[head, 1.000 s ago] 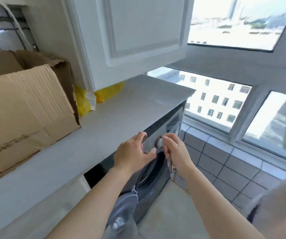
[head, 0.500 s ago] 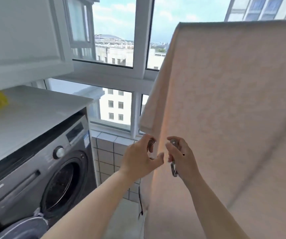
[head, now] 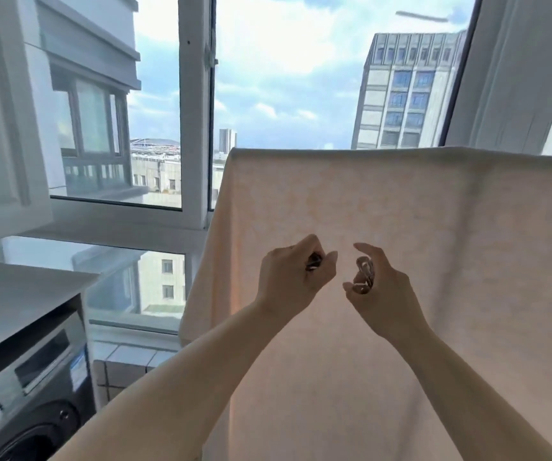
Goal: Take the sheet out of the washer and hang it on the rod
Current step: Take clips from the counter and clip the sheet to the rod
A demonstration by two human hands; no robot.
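Two hands are raised side by side: the left hand (head: 292, 272) curls round one small metal clip (head: 314, 262), and the right hand (head: 379, 287) pinches a cluster of metal clips (head: 363, 276) too bunched to count. Just behind them one pale pink sheet (head: 417, 227) hangs draped over a hidden rod. One dark washer (head: 31, 390) sits under the counter (head: 18, 294) at lower left, beside the window (head: 194, 111).

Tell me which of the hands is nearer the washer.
Left. The left hand is raised in front of the hung sheet on the side toward the washer, at lower left; the right hand is farther right.
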